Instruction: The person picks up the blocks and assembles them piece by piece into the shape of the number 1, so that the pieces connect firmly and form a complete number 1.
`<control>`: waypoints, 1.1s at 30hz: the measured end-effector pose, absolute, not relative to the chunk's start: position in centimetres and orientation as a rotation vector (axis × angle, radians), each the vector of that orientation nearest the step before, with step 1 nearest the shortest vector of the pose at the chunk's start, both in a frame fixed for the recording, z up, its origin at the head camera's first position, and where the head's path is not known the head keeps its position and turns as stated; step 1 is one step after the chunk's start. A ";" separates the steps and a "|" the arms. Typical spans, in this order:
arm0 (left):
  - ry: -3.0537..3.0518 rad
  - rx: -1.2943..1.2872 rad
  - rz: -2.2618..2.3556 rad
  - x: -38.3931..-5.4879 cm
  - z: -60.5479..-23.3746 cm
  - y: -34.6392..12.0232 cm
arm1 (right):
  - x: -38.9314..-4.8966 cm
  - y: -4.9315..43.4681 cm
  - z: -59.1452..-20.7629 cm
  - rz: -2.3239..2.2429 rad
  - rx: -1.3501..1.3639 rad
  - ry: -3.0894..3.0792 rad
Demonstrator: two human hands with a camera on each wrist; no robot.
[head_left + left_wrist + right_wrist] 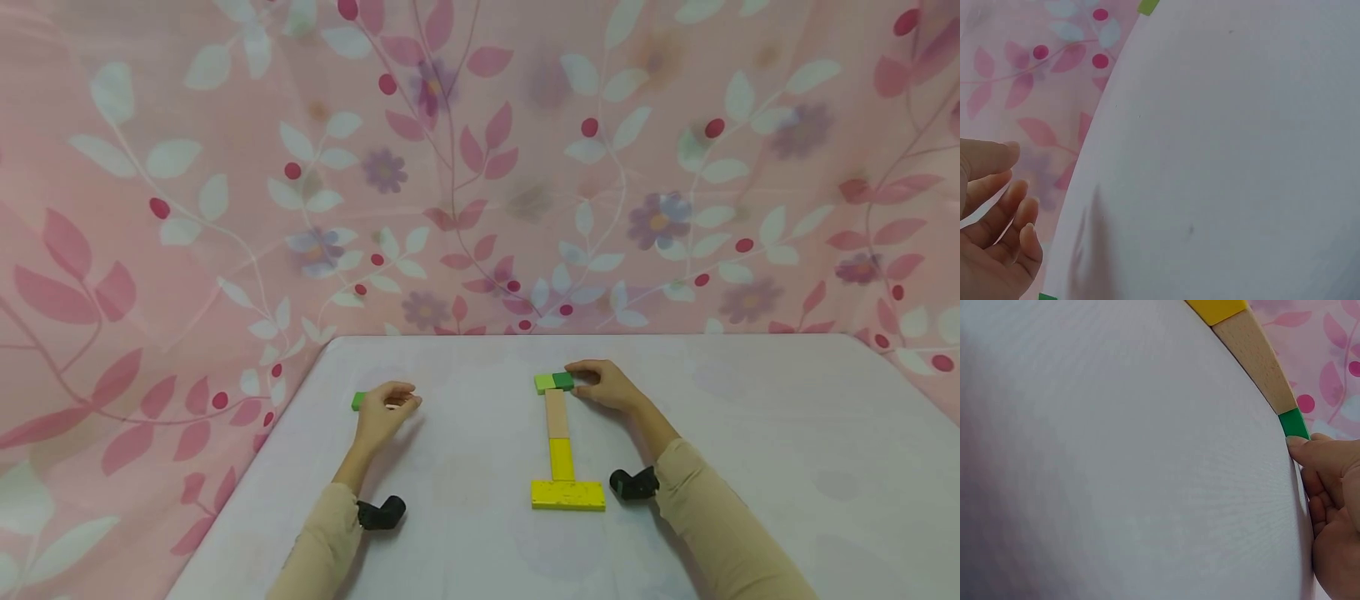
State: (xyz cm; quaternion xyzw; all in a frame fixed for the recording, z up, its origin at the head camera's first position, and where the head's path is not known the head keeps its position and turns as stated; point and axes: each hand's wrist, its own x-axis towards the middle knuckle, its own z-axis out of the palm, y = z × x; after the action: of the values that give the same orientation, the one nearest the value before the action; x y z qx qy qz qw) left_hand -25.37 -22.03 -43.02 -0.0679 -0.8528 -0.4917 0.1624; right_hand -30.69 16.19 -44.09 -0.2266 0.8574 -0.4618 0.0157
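In the head view my right hand [611, 387] pinches a dark green block [562, 381] by its right end, with thumb and forefinger. That block lies against a light green block [544, 383], and the pair caps a column made of a plain wooden block [557, 414], a yellow block [561, 459] and a wide yellow block [567, 496] at the bottom. The right wrist view shows my thumb on the edge of the green block [1295, 425]. My left hand [384, 417] hovers with loosely bent fingers and holds nothing. Partly hidden behind it is another green block [358, 401].
A white-covered table [472, 467] carries all the blocks. Behind it hangs a pink floral cloth [480, 167]. Dark wrist cameras [382, 512] sit on both forearms, the right one close beside the wide yellow block.
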 end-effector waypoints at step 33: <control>-2.367 0.195 -1.290 -25.1 -44.2 -27.1 | -31.7 16.5 -45.4 -1.438 -0.673 2.671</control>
State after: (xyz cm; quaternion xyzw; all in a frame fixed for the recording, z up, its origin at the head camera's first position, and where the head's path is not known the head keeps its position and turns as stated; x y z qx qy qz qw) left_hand -25.10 -27.06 -44.24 0.0706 -0.8547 -0.4660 0.2175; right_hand -31.73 16.54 -45.37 -0.2165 0.8595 -0.4626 0.0173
